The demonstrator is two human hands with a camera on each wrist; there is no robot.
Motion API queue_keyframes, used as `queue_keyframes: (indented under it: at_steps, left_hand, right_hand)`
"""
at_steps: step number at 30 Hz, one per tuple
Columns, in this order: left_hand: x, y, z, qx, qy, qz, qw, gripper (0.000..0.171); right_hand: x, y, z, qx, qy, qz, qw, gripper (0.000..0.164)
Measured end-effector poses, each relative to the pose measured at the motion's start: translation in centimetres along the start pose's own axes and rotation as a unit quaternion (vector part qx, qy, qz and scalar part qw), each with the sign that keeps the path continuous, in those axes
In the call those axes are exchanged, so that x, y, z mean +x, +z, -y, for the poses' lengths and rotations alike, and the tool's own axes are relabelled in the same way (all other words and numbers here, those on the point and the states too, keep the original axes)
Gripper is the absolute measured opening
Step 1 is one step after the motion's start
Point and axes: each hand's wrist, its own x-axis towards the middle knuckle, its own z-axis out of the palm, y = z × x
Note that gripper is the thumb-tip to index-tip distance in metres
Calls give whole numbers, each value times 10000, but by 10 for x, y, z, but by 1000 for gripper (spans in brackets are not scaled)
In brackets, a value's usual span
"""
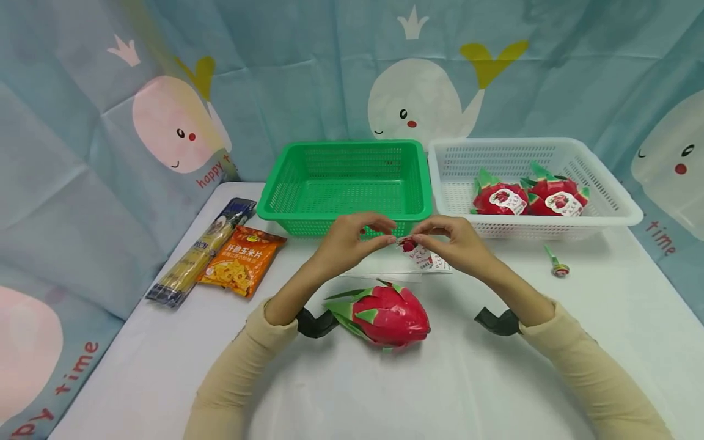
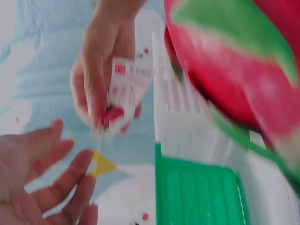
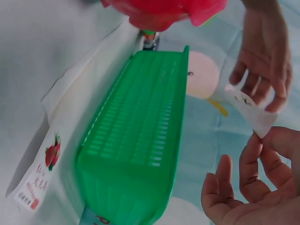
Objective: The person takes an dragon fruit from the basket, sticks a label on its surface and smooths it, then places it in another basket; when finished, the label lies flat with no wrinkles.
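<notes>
My right hand (image 1: 459,244) pinches a white sticker (image 1: 420,253) printed with a red dragon fruit between thumb and fingertips. In the left wrist view the sticker (image 2: 126,89) hangs slightly bent from that hand. My left hand (image 1: 354,244) is close by, thumb tip right at the sticker's edge; the left wrist view shows its fingers (image 2: 61,192) spread and loosely bent, with nothing between them. On the table below both hands lies a red dragon fruit (image 1: 393,315) with green leaves pointing left. A white strip of labels (image 3: 40,180) lies behind it, in front of the baskets.
A green basket (image 1: 343,215) stands at the back. Beside it, a white basket (image 1: 550,223) holds two labelled dragon fruits (image 1: 558,195). A noodle pack (image 1: 200,256) and an orange snack bag (image 1: 242,260) lie left; a lollipop (image 1: 560,269) lies right.
</notes>
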Motion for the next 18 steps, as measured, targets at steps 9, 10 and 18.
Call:
queue_keyframes:
  at_steps: [9,10,18]
  left_hand:
    - [1,12,-11,320,-129,-264,9991,8]
    - [0,12,-10,248,-235,-311,9989,8]
    - [-7,13,-3,-843,-829,-878,9891,8]
  right_hand:
    - [-5,6,11,253,-113,-72,9996,24]
    - [-8,6,11,292,-9,-194,9994,27]
    - [-22,9,11,513,920,-654,9923,36]
